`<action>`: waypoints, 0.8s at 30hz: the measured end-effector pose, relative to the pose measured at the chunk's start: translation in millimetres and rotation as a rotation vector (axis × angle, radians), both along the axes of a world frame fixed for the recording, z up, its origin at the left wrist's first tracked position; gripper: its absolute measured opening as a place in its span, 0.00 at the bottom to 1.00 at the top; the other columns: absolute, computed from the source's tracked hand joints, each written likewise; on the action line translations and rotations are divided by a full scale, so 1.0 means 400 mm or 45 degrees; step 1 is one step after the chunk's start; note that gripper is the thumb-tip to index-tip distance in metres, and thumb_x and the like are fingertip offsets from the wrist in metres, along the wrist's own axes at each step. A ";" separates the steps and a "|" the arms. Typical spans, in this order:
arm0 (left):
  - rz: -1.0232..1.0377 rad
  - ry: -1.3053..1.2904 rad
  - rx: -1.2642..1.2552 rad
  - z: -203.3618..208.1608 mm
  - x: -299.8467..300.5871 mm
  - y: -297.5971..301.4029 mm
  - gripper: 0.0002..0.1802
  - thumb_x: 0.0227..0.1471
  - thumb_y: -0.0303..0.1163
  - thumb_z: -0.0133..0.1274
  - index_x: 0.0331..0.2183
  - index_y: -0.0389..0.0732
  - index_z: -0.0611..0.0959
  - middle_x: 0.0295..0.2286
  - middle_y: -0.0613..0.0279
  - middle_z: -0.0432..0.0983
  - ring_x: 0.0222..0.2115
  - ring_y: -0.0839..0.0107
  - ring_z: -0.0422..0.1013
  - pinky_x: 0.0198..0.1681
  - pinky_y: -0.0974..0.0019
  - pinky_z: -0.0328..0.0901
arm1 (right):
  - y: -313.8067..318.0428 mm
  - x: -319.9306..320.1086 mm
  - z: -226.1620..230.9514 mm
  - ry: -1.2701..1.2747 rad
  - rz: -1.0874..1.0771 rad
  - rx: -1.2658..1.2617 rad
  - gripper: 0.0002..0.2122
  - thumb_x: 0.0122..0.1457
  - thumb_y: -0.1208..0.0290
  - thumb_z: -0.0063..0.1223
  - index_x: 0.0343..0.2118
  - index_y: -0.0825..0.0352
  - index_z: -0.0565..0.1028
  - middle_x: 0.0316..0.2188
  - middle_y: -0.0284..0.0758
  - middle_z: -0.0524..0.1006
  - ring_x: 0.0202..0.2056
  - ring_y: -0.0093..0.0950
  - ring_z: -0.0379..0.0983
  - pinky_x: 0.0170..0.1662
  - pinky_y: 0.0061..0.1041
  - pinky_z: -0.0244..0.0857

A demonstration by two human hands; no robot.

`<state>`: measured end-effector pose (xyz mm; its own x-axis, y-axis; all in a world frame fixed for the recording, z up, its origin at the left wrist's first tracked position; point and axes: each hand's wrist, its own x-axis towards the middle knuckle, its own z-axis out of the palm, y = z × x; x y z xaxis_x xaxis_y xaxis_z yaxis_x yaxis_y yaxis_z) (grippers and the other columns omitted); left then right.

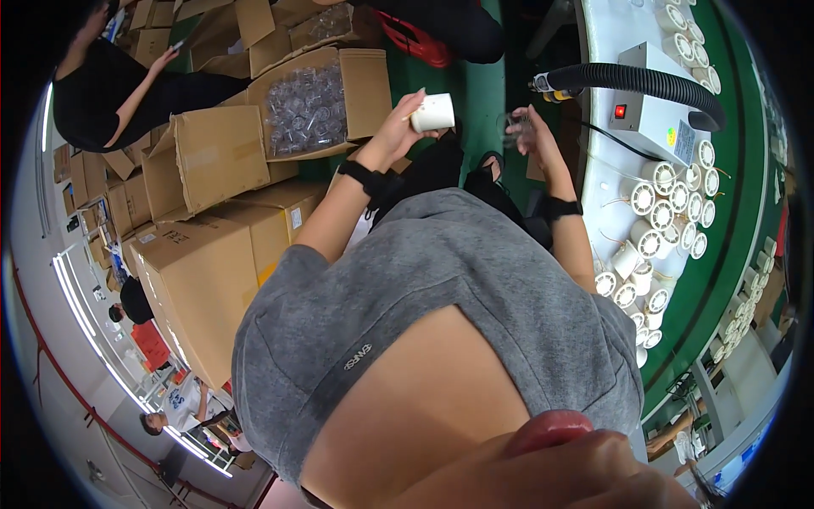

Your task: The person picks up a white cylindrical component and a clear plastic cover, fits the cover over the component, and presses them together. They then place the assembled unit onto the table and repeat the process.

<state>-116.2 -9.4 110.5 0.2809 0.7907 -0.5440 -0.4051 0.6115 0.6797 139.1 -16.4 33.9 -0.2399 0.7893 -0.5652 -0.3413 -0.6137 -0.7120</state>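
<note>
1. A white cylindrical housing is sitting in the left hand, above the floor, its fingers curving round the side and spreading only as wide as the part.
2. The right hand is holding a clear plastic piece at its partly curled fingers; the two parts are hanging well apart.
3. At the person's left, an open carton is brimming with clear plastic cups.
4. At right, a counter is carrying a grey metal box with a lit red switch, beneath a black corrugated hose.
5. Slotted-face white cylinders are crowding the same counter.
6. A co-worker in black is occupying the upper left.
</note>
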 end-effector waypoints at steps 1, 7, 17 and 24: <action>-0.006 0.091 0.023 0.003 0.015 0.008 0.16 0.47 0.43 0.42 0.33 0.42 0.67 0.28 0.62 0.68 0.28 0.70 0.67 0.25 0.70 0.63 | -0.015 0.004 0.032 -0.049 0.148 0.037 0.17 0.53 0.53 0.33 0.35 0.62 0.63 0.22 0.34 0.70 0.12 0.19 0.59 0.15 0.14 0.52; -0.101 0.619 0.270 0.045 0.102 0.007 0.16 0.47 0.44 0.44 0.31 0.42 0.68 0.25 0.65 0.68 0.23 0.78 0.66 0.19 0.77 0.60 | -0.089 -0.049 0.352 -0.361 0.450 0.450 0.15 0.51 0.60 0.42 0.38 0.64 0.63 0.28 0.32 0.68 0.22 0.20 0.64 0.24 0.14 0.57; 0.050 0.705 0.778 0.100 0.177 -0.033 0.15 0.42 0.39 0.51 0.27 0.39 0.68 0.19 0.64 0.67 0.20 0.80 0.64 0.21 0.76 0.59 | -0.164 -0.103 0.461 -1.191 0.046 1.335 0.22 0.39 0.72 0.55 0.40 0.65 0.64 0.38 0.36 0.63 0.38 0.27 0.63 0.34 0.21 0.59; 0.052 0.667 0.980 0.130 0.167 -0.063 0.12 0.43 0.36 0.50 0.28 0.39 0.68 0.21 0.63 0.67 0.23 0.80 0.63 0.24 0.75 0.59 | -0.174 -0.073 0.458 -1.070 0.044 1.053 0.24 0.41 0.73 0.54 0.44 0.66 0.60 0.41 0.38 0.63 0.38 0.26 0.63 0.36 0.21 0.61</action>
<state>-49.2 -34.7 162.7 0.1116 0.9901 0.0850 0.0565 -0.0917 0.9942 109.8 -85.9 217.3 -0.0648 0.9901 0.1245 0.4322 0.1404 -0.8908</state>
